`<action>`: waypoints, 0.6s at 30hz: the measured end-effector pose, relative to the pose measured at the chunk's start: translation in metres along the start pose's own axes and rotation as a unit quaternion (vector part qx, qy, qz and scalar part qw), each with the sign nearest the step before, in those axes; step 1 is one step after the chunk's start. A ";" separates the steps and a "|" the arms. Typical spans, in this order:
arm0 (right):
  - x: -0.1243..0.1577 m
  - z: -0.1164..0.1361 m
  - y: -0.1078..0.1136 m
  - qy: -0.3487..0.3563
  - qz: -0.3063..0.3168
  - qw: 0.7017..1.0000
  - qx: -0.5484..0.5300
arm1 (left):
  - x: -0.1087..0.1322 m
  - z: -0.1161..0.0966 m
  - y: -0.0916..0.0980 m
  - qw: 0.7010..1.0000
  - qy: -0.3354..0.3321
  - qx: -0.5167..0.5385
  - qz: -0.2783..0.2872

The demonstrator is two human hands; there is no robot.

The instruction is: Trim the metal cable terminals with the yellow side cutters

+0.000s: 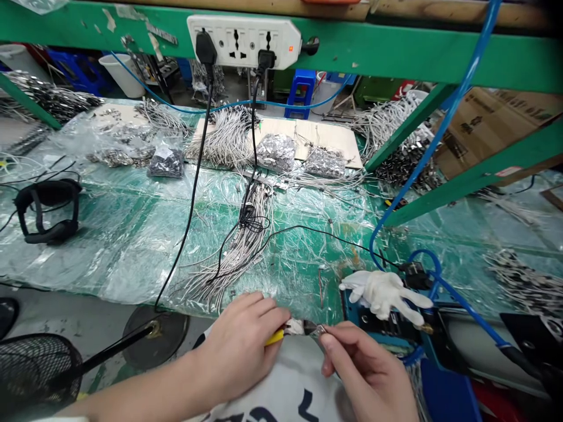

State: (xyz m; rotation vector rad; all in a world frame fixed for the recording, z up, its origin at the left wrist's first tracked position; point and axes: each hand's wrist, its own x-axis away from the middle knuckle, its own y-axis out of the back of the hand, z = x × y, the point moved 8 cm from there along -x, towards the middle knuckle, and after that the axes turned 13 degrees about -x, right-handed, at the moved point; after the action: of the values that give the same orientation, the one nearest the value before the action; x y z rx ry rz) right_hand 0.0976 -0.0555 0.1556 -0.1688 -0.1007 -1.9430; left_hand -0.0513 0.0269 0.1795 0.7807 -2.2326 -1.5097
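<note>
My left hand (240, 346) is closed around a yellow-handled tool (276, 336) near the front edge of the bench. The tool's metal tip (308, 326) points right toward my right hand (358, 366). That hand pinches a small metal part (320, 331) between thumb and fingers, and a thin wire seems to run from it. Both hands sit close together over my lap, just below a bundle of grey cables (240, 246) spread on the plastic-covered green bench (109, 234).
A white glove (387, 293) lies on a blue fixture (396, 322) to the right, with a blue air hose (440, 129) curving up. Bags of metal parts (275, 151) and more cable bundles sit at the back. A power strip (244, 40) hangs overhead. Black straps (48, 208) lie left.
</note>
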 end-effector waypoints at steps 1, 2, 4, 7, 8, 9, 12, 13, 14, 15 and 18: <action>0.000 -0.004 0.000 -0.019 0.003 1.000 0.004 | 0.000 0.001 -0.002 1.000 0.000 -0.001 0.005; -0.001 -0.009 0.000 -0.045 0.009 0.999 0.009 | 0.000 0.002 -0.005 1.000 0.001 -0.004 0.012; -0.001 -0.016 -0.004 -0.101 0.036 0.994 0.023 | 0.001 0.004 -0.010 1.000 0.003 -0.009 0.028; 0.002 -0.023 -0.012 -0.166 0.086 0.981 0.044 | 0.003 0.007 -0.017 0.998 0.004 -0.013 0.061; 0.002 -0.023 -0.014 -0.177 0.098 0.978 0.051 | 0.004 0.007 -0.019 0.997 0.002 -0.015 0.072; 0.003 -0.024 -0.015 -0.185 0.103 0.976 0.056 | 0.005 0.007 -0.020 0.997 0.000 -0.017 0.080; 0.004 -0.029 -0.017 -0.218 0.111 0.969 0.041 | 0.006 0.007 -0.022 0.995 -0.014 -0.028 0.099; 0.005 -0.032 -0.018 -0.232 0.112 0.966 0.021 | 0.006 0.007 -0.022 0.994 -0.019 -0.033 0.100; 0.006 -0.035 -0.020 -0.249 0.113 0.962 -0.004 | 0.006 0.006 -0.022 0.994 -0.025 -0.038 0.099; 0.006 -0.039 -0.021 -0.264 0.114 0.957 -0.031 | 0.006 0.006 -0.022 0.994 -0.030 -0.043 0.097; 0.007 -0.048 -0.025 -0.309 0.119 0.937 -0.106 | 0.006 0.006 -0.022 0.994 -0.044 -0.056 0.086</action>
State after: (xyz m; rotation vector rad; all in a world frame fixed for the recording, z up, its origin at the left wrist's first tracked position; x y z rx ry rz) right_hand 0.0681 -0.0601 0.1092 -0.8957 -0.2718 -1.5948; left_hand -0.0536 0.0219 0.1565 0.4828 -2.1908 -1.5967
